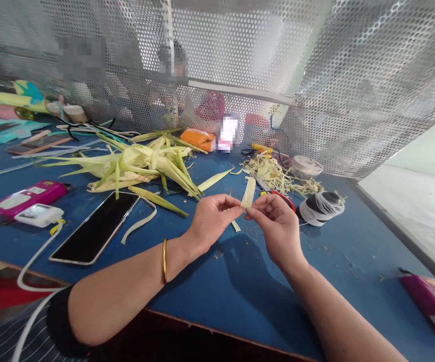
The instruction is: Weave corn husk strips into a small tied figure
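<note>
Between the fingertips of both hands is a pale strip of corn husk (249,192), pinched near its lower end and standing upright above the fingers. My left hand (214,217), with a gold bangle on its wrist, grips it from the left. My right hand (277,221) pinches it from the right, fingertips almost touching the left ones. Beyond my left hand lies a pile of green corn husks (142,161), with a single husk (215,180) nearer. Just past my right hand are red-handled scissors (283,197), partly hidden, and a spool of white cord (321,207).
A black-screened phone (99,229) and a magenta power strip (29,196) with a white cable lie at left. Shredded husk scraps (272,173) and a tape roll (306,166) sit far right. Another magenta power strip (432,300) is at the right edge. A perforated metal screen (232,55) stands behind.
</note>
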Tool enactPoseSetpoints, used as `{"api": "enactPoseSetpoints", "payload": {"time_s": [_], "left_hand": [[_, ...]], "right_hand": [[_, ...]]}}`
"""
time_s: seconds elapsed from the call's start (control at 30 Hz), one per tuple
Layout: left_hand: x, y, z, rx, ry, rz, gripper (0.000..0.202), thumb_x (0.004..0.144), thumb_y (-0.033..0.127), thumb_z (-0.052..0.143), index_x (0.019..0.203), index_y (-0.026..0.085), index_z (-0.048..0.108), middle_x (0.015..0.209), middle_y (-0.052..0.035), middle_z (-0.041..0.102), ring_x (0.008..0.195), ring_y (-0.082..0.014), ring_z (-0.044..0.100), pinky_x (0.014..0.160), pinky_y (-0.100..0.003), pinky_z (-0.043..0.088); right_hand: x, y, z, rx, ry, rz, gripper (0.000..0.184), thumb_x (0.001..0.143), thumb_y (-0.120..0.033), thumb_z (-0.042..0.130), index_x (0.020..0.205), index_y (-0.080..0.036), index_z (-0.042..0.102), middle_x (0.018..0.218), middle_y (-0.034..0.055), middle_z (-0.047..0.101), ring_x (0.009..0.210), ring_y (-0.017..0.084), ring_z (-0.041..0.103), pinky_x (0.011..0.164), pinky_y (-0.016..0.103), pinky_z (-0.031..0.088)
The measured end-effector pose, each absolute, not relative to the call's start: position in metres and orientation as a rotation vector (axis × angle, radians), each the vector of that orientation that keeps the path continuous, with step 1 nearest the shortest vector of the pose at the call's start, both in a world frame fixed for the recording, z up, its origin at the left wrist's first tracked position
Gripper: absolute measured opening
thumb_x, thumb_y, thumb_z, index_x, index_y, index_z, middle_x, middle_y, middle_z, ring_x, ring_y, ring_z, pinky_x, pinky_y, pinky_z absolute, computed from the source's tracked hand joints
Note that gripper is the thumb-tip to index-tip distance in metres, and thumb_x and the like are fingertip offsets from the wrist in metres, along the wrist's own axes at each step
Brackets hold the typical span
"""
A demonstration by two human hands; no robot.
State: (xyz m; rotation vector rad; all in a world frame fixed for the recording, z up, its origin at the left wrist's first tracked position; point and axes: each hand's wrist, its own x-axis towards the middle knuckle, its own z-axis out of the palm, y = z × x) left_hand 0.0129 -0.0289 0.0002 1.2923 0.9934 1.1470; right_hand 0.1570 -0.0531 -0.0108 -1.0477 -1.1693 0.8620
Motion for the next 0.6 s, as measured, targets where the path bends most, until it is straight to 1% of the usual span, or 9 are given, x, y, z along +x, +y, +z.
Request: {"api": "enactPoseSetpoints", "payload": {"time_s": [0.1, 0.23, 0.3, 0.37, 0.43, 0.5, 0.6], "left_hand": [[0.0119, -0.0283, -0.0017, 1.390, 1.024, 1.158, 0.007, 0.070, 0.024, 0.071, 0.070, 0.018, 0.070, 0.073, -0.0017, 0.070, 0.071, -0.0147, 0.061, 0.070, -0.028, 0.046], [0.0099, -0.0285, -0.0001, 1.506, 1.046, 1.141, 0.008, 0.071, 0.026, 0.073, 0.074, 0.019, 0.073, 0.078, -0.0026, 0.073, 0.076, -0.0168, 0.064, 0.075, -0.029, 0.048], [0.0099, -0.0290, 0.0014, 1.518, 1.072, 1.135, 0.008, 0.071, 0.027, 0.074, 0.073, 0.019, 0.073, 0.078, -0.0027, 0.073, 0.075, -0.0170, 0.064, 0.076, -0.029, 0.048], [0.0109, -0.0294, 0.0024, 1.440, 1.086, 1.135, 0.009, 0.071, 0.026, 0.074, 0.073, 0.018, 0.073, 0.076, -0.0027, 0.073, 0.073, -0.0164, 0.064, 0.074, -0.029, 0.048], [0.0123, -0.0295, 0.0028, 1.294, 1.063, 1.125, 0.009, 0.070, 0.025, 0.074, 0.074, 0.017, 0.073, 0.075, -0.0030, 0.073, 0.073, -0.0155, 0.064, 0.074, -0.029, 0.048], [0.0135, -0.0293, 0.0030, 1.145, 1.017, 1.103, 0.009, 0.068, 0.023, 0.075, 0.073, 0.016, 0.073, 0.074, -0.0035, 0.072, 0.073, -0.0145, 0.063, 0.076, -0.029, 0.048], [0.0136, -0.0286, 0.0031, 1.019, 0.968, 1.064, 0.009, 0.067, 0.021, 0.075, 0.071, 0.015, 0.071, 0.072, -0.0035, 0.070, 0.071, -0.0128, 0.061, 0.075, -0.028, 0.046]], "right_hand": [[0.1559, -0.0515, -0.0102, -1.026, -1.088, 0.931, 0.025, 0.068, -0.025, 0.078, 0.077, -0.021, 0.056, 0.065, -0.0043, 0.063, 0.058, 0.013, 0.062, 0.060, 0.028, 0.052], [0.1570, -0.0494, -0.0110, -1.048, -1.089, 0.925, 0.029, 0.067, -0.026, 0.078, 0.071, -0.022, 0.050, 0.063, -0.0038, 0.063, 0.055, 0.013, 0.060, 0.056, 0.028, 0.051], [0.1576, -0.0491, -0.0121, -1.056, -1.120, 0.903, 0.027, 0.069, -0.027, 0.077, 0.071, -0.022, 0.051, 0.062, -0.0044, 0.061, 0.054, 0.013, 0.060, 0.055, 0.027, 0.050], [0.1577, -0.0499, -0.0131, -1.062, -1.176, 0.866, 0.021, 0.073, -0.027, 0.075, 0.074, -0.021, 0.054, 0.063, -0.0048, 0.059, 0.056, 0.013, 0.060, 0.055, 0.026, 0.048], [0.1577, -0.0518, -0.0132, -1.063, -1.260, 0.788, 0.013, 0.079, -0.025, 0.070, 0.079, -0.021, 0.058, 0.067, -0.0043, 0.060, 0.060, 0.013, 0.061, 0.058, 0.026, 0.048], [0.1581, -0.0543, -0.0125, -1.076, -1.385, 0.645, 0.006, 0.085, -0.022, 0.065, 0.082, -0.022, 0.060, 0.072, -0.0027, 0.062, 0.067, 0.013, 0.062, 0.065, 0.028, 0.049], [0.1597, -0.0573, -0.0119, -1.104, -1.575, 0.396, 0.008, 0.089, -0.019, 0.059, 0.083, -0.022, 0.064, 0.079, -0.0007, 0.066, 0.075, 0.015, 0.062, 0.072, 0.030, 0.049]]}}
